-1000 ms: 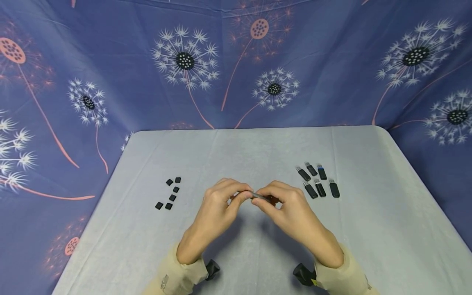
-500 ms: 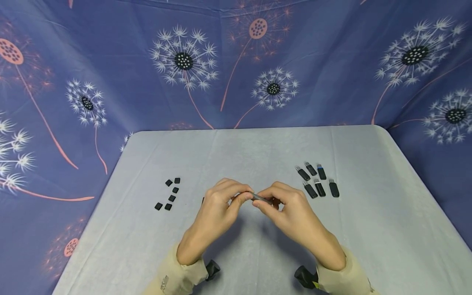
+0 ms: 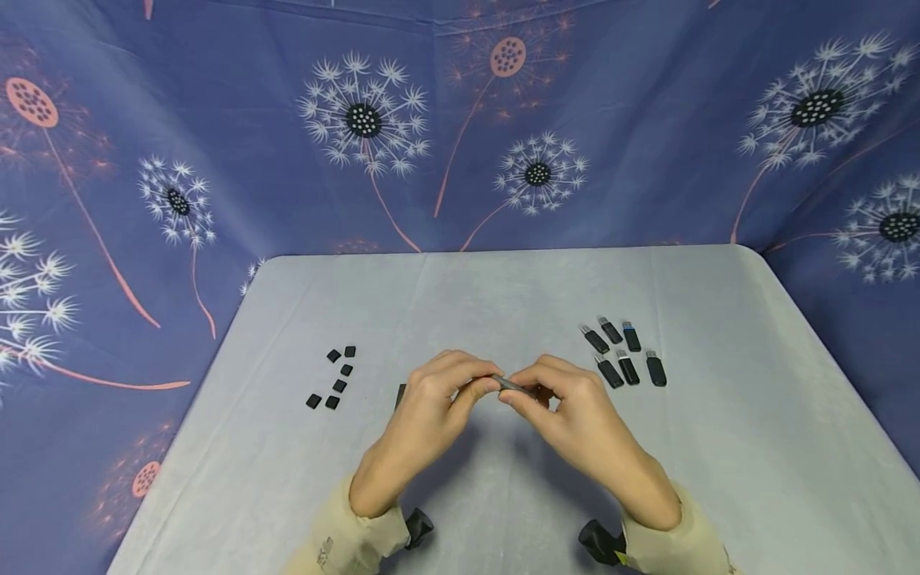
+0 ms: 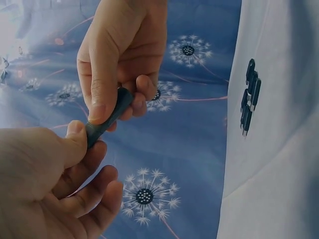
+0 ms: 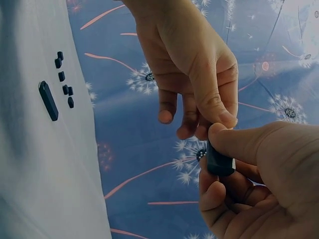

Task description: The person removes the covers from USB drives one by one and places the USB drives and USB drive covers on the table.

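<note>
Out in front, above the table, both hands pinch one dark USB flash drive point(image 3: 514, 386). My left hand point(image 3: 438, 403) has its thumb and forefinger on one end, covering that tip. The right hand point(image 3: 575, 403) holds the body toward the other end. In the left wrist view the drive point(image 4: 112, 117) runs slantwise between the two thumbs. From the right wrist its blunt end point(image 5: 220, 163) shows under the right thumb. Whether a cap sits on the covered end is hidden by fingers.
Several small black caps point(image 3: 339, 386) lie on the table's left. Several uncapped flash drives point(image 3: 628, 368), metal plugs showing, lie at the right. Beyond the left hand is a longer black stick point(image 5: 48, 101), mostly hidden in the head view. Patterned blue cloth point(image 3: 460, 120) hangs behind.
Both hands keep their pinch on the flash drive, almost still. The head view shifts slightly, and a bit more of the black stick shows beside the left hand.
</note>
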Tool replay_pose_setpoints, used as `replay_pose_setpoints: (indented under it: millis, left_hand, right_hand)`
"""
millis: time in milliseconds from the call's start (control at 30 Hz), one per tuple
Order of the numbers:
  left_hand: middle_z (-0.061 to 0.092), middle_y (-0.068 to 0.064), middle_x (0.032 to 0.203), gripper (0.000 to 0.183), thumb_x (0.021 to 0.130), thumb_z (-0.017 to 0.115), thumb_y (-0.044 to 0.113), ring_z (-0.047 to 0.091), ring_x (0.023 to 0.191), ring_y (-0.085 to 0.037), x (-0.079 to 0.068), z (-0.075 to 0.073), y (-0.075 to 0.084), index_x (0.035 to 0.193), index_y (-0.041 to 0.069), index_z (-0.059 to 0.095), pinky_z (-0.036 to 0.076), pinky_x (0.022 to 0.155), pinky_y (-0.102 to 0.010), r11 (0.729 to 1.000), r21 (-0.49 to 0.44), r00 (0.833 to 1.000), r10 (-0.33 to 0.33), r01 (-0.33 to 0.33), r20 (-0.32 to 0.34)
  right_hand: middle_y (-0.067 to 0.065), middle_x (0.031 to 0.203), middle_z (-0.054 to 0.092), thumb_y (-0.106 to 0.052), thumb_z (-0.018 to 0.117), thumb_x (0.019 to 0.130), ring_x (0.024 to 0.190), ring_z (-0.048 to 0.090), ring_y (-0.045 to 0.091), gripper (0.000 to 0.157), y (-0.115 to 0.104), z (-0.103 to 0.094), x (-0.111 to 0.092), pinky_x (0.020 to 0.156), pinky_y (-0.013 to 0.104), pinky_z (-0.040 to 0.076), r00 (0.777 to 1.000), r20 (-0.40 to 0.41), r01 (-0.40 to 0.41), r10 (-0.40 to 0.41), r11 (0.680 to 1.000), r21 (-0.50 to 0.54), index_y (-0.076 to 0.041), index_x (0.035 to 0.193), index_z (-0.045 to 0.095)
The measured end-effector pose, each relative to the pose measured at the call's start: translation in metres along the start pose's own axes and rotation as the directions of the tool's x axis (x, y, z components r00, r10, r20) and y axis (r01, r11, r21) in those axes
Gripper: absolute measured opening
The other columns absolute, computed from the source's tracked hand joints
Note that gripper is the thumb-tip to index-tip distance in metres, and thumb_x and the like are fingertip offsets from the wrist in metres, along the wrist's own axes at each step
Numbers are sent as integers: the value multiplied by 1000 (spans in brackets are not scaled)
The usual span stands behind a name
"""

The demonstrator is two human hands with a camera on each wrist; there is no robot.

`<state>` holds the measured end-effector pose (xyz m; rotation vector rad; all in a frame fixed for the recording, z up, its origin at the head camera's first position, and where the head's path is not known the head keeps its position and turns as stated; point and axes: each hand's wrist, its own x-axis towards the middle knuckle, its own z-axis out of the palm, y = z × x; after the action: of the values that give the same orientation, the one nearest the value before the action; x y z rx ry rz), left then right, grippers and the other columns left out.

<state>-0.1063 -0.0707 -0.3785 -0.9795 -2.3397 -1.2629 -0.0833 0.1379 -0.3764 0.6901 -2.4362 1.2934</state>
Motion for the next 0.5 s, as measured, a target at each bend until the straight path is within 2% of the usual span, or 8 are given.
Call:
replay_pose_setpoints:
  millis: [200, 500]
  left_hand:
    - [75, 0, 99, 20, 96, 72, 15, 66, 86, -8, 0, 2, -1, 112, 7, 78, 52, 69, -18, 1000, -6, 1000, -2, 3, 21]
    - [76, 2, 95, 14, 96, 72, 18, 66, 84, -8, -1, 3, 1, 104, 10, 80, 52, 66, -22, 999, -9, 999, -52, 52, 1]
  right_hand:
    - [-16, 81, 63, -9, 83, 86, 70, 55, 2, 16, 1, -1, -1, 57, 20, 47, 1000, 3, -6, 6, 1000, -7, -20, 95, 78]
    - [-16, 82, 63, -9, 83, 86, 70, 55, 1, 15, 2, -1, -1, 56, 21, 47, 1000, 8, -1, 1, 1000, -5, -21, 95, 78]
